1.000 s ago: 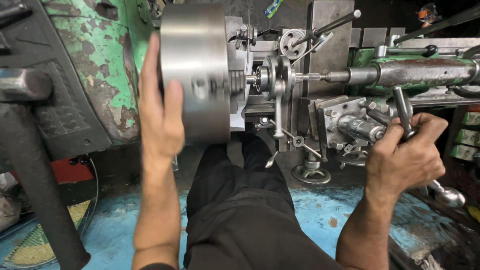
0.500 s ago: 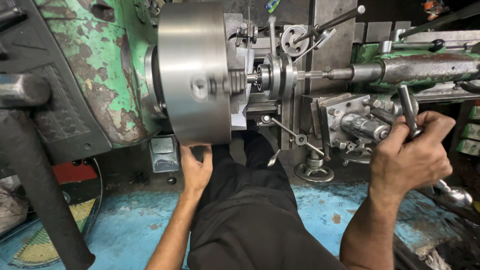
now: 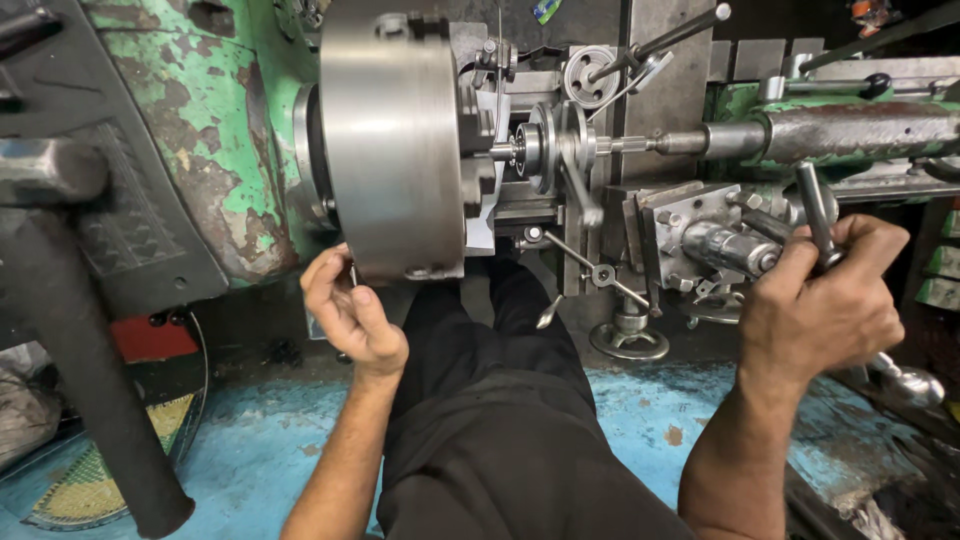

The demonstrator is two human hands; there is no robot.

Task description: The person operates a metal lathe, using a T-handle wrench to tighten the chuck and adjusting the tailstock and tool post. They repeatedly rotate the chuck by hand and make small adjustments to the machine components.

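A big steel lathe chuck (image 3: 395, 140) fills the upper middle of the head view. My left hand (image 3: 350, 315) is just under its lower edge, fingers curled around a thin dark lever that is mostly hidden. My right hand (image 3: 825, 300) is closed on a metal handle (image 3: 815, 212) at the tool post (image 3: 705, 235). A small round workpiece (image 3: 525, 150) sits in the chuck jaws, next to a steel hand lever (image 3: 580, 190).
The green, worn headstock (image 3: 200, 130) is on the left. A thick black pipe (image 3: 85, 370) slants down at the lower left. The tailstock barrel (image 3: 850, 130) runs along the upper right. A handwheel (image 3: 628, 338) hangs below the carriage. My dark trousers (image 3: 500, 420) cover the blue floor (image 3: 260, 450).
My left hand has come off the face of the chuck and dropped below its lower edge, closing on a thin lever. My right hand has kept its grip on the handle.
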